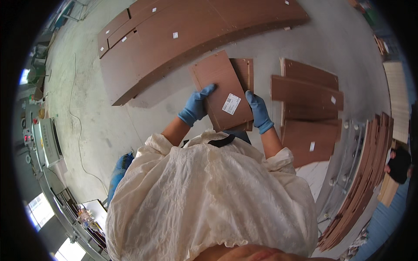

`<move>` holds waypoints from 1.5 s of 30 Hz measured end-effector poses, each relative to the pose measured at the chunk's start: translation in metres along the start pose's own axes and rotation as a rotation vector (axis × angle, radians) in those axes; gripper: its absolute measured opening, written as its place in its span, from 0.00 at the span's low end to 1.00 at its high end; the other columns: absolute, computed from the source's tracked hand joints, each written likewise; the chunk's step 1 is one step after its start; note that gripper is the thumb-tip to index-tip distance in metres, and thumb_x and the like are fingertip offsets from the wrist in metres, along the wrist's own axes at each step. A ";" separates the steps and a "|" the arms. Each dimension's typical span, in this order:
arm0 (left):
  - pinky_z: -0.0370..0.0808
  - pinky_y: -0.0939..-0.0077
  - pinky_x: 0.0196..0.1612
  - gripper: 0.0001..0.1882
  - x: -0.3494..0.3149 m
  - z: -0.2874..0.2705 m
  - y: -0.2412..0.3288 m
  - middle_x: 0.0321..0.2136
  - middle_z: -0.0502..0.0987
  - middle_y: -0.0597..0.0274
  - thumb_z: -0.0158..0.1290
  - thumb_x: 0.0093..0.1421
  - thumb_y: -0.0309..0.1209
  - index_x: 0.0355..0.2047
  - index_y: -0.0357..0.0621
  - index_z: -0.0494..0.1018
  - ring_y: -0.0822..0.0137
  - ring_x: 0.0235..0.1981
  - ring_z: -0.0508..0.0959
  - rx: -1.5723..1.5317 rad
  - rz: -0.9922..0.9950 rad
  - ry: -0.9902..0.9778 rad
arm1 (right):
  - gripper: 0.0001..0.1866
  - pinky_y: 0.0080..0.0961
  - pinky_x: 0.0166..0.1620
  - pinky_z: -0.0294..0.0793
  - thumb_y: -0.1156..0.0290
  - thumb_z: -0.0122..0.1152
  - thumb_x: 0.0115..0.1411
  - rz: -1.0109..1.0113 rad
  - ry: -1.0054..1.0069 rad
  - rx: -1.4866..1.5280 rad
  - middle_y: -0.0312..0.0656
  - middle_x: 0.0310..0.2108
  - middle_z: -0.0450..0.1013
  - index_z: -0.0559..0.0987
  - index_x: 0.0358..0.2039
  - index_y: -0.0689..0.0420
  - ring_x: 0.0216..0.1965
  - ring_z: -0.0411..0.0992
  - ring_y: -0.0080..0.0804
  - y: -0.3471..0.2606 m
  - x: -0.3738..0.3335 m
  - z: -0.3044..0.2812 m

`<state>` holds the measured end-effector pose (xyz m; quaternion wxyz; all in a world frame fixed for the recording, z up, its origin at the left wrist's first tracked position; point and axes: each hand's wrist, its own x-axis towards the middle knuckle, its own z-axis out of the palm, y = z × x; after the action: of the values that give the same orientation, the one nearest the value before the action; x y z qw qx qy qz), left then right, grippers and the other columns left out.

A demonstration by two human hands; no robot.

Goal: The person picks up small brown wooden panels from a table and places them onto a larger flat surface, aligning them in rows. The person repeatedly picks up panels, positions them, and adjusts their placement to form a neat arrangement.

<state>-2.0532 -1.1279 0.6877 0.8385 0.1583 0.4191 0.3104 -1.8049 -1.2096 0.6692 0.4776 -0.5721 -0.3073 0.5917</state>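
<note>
A small brown wooden panel (pixel 219 85) with a white sticker is held up in front of me, above the grey concrete floor. My left hand (pixel 197 105), in a blue glove, grips its left edge. My right hand (pixel 258 111), also in a blue glove, grips its right edge. A second, narrower brown panel (pixel 245 71) shows just behind the first, at its right side. My cream blouse fills the lower middle of the view.
Long brown boards (pixel 183 39) lie on the floor ahead. A stack of shorter panels (pixel 307 111) sits at the right. More panels lean on a metal rack (pixel 361 174) at far right, beside another person (pixel 398 164). A machine (pixel 45 141) stands at left.
</note>
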 end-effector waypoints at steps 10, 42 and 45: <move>0.79 0.55 0.60 0.33 0.181 0.019 0.156 0.55 0.80 0.54 0.68 0.62 0.45 0.62 0.43 0.74 0.56 0.54 0.81 -0.153 0.113 0.207 | 0.32 0.31 0.55 0.75 0.46 0.64 0.69 0.045 -0.096 -0.296 0.44 0.45 0.81 0.81 0.52 0.67 0.47 0.76 0.33 -0.109 0.313 -0.009; 0.83 0.61 0.53 0.26 0.776 -0.100 0.338 0.49 0.83 0.57 0.68 0.62 0.38 0.57 0.39 0.77 0.60 0.48 0.83 -0.358 0.105 0.630 | 0.43 0.41 0.64 0.74 0.47 0.67 0.63 0.111 -0.093 -1.103 0.55 0.63 0.74 0.69 0.69 0.65 0.63 0.74 0.50 -0.099 1.143 -0.059; 0.83 0.61 0.52 0.25 0.839 -0.140 0.333 0.48 0.83 0.58 0.67 0.63 0.38 0.56 0.40 0.77 0.61 0.48 0.83 -0.371 0.115 0.622 | 0.47 0.45 0.65 0.72 0.44 0.66 0.63 0.103 -0.041 -1.213 0.56 0.68 0.69 0.64 0.72 0.63 0.66 0.71 0.52 -0.088 1.210 -0.032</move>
<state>-1.9118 -0.3274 0.2717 0.6666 -0.0749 0.5809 0.4610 -1.6209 -0.0751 0.2807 0.0315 -0.7447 -0.5708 0.3444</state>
